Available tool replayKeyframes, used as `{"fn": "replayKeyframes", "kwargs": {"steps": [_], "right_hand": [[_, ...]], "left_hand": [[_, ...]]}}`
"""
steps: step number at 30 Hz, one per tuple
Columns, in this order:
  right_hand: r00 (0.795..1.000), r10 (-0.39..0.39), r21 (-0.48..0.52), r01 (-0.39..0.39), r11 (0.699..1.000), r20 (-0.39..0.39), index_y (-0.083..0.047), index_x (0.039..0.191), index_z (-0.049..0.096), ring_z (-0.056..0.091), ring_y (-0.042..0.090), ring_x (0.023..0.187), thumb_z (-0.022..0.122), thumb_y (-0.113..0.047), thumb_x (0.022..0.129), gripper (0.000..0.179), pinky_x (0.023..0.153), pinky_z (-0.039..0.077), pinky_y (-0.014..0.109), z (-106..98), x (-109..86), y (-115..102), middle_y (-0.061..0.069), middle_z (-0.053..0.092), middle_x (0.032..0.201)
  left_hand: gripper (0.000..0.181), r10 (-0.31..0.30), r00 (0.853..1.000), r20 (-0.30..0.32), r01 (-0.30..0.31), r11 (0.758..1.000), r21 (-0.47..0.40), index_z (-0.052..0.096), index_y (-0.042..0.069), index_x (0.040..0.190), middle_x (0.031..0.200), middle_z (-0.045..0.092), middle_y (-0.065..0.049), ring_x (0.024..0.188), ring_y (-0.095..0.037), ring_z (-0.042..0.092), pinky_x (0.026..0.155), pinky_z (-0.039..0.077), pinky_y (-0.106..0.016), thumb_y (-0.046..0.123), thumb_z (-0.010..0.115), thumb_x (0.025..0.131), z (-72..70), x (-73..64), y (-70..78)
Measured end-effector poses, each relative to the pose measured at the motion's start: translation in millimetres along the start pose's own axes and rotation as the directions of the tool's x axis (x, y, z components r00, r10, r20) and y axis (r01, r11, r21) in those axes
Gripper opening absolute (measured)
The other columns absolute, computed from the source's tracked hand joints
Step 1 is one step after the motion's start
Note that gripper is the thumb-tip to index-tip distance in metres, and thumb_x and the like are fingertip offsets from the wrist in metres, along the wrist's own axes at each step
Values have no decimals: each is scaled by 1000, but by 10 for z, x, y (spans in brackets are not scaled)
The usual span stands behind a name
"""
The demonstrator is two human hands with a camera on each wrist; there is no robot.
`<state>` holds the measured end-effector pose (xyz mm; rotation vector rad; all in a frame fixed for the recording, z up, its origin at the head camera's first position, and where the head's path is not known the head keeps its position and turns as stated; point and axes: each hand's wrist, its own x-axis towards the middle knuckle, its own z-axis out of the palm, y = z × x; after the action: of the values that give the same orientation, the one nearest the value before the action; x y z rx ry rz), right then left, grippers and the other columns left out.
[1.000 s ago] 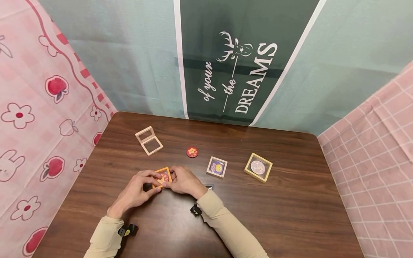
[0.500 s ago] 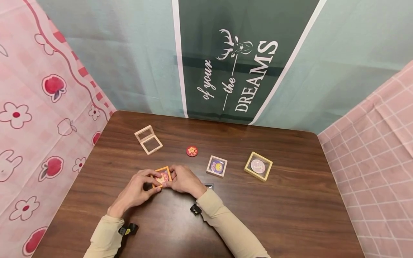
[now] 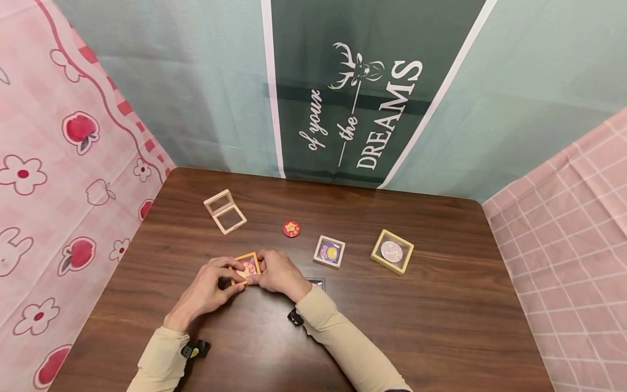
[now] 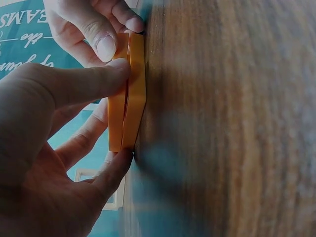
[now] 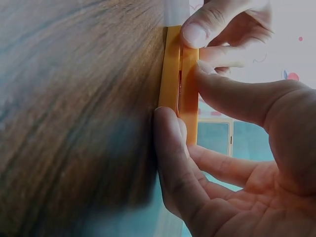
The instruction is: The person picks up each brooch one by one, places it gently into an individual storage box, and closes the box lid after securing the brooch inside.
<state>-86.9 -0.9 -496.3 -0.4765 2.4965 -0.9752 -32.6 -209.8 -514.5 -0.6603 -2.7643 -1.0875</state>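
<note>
In the head view, my left hand [image 3: 208, 283] and right hand [image 3: 283, 276] hold an orange square display case [image 3: 252, 261] between them, low at the table. A reddish round badge shows through its clear window, partly covered by fingers. In the left wrist view the case [image 4: 116, 118] stands edge-on; its two halves lie together with a narrow slit between them. My left thumb presses its near edge, other fingers at its ends. The right wrist view shows the case [image 5: 189, 98] with the slit too, my right thumb and fingers pinching it around a corner.
A pale case [image 3: 225, 212] lies unfolded at the back left. A red round badge [image 3: 291, 228], a pale pink case [image 3: 329, 252] with a purple badge and a yellow case [image 3: 392, 251] spread rightward. A dark-framed case [image 3: 317, 283] is half hidden by my right wrist.
The hands and the orange case stay almost still. The whole head view shifts slightly; nothing is taken up or let go.
</note>
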Motion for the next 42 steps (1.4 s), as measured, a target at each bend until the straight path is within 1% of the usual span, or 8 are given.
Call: {"fn": "replayKeyframes", "kwargs": {"steps": [5, 13, 18, 25, 29, 34, 38, 42], "right_hand": [[1000, 6, 8, -6, 1000, -7, -12, 99, 69, 52, 6, 60, 94, -31, 84, 34, 53, 40, 22, 6, 4, -9, -6, 59, 71], [1000, 16, -1, -16, 1000, 1, -12, 102, 70, 53, 8, 62, 93, -29, 85, 34, 54, 41, 23, 16, 21, -27, -4, 60, 74], [1000, 1, -18, -1, 1000, -3, -11, 101, 70, 52, 7, 60, 94, -28, 84, 34, 52, 41, 22, 16, 25, -31, -5, 59, 72], [1000, -7, -16, 7, 1000, -11, -12, 102, 71, 53, 6, 59, 95, -28, 82, 35, 52, 41, 22, 38, 23, -3, -7, 60, 69], [999, -31, -30, 30, 999, -11, -12, 101, 70, 53, 6, 59, 94, -28, 84, 33, 52, 41, 22, 22, 28, 5, -6, 59, 70], [998, -67, -50, 66, 997, -11, -11, 100, 70, 52, 5, 59, 93, -27, 85, 32, 52, 41, 21, -13, 27, 15, -6, 58, 70], [997, -73, -51, 74, 996, 6, -10, 106, 71, 53, 4, 59, 92, -28, 86, 34, 53, 41, 20, -47, 13, 21, -7, 59, 70], [998, -55, -67, 57, 996, 22, -7, 119, 71, 55, 5, 64, 89, -30, 88, 43, 57, 43, 21, -104, 0, 25, -6, 61, 76]], "left_hand": [[20, 8, 1000, -1, -8, 1000, 14, 83, 19, 84, 111, 75, 0, 111, -28, 67, 97, 52, -53, 3, 93, 78, 9, 0, -3], [18, -4, 1000, 8, 4, 999, 42, 83, 18, 83, 110, 75, -1, 112, -30, 67, 97, 52, -54, 4, 93, 78, 6, -5, 5], [17, 3, 1000, 10, -3, 998, 55, 83, 16, 81, 109, 75, -2, 111, -31, 67, 97, 52, -54, 3, 93, 77, 4, 3, 6], [20, 21, 1000, 13, -22, 998, 63, 82, 16, 81, 108, 74, -2, 108, -32, 67, 95, 52, -54, 1, 93, 75, 12, 9, 3], [20, 25, 1000, 19, -26, 998, 55, 82, 16, 82, 108, 74, -3, 107, -31, 67, 94, 52, -54, 2, 94, 76, 3, 30, 5], [21, 12, 999, 41, -14, 999, 53, 83, 17, 86, 109, 73, -2, 108, -29, 65, 96, 51, -52, 2, 94, 77, -17, 61, 16], [19, -13, 997, 71, 8, 998, 58, 82, 18, 90, 110, 73, 0, 108, -26, 64, 95, 51, -51, 7, 93, 80, -37, 74, 22], [15, -38, 997, 68, 35, 999, 41, 82, 19, 95, 112, 73, 2, 107, -24, 66, 94, 52, -49, 14, 92, 84, -86, 105, -4]]}}
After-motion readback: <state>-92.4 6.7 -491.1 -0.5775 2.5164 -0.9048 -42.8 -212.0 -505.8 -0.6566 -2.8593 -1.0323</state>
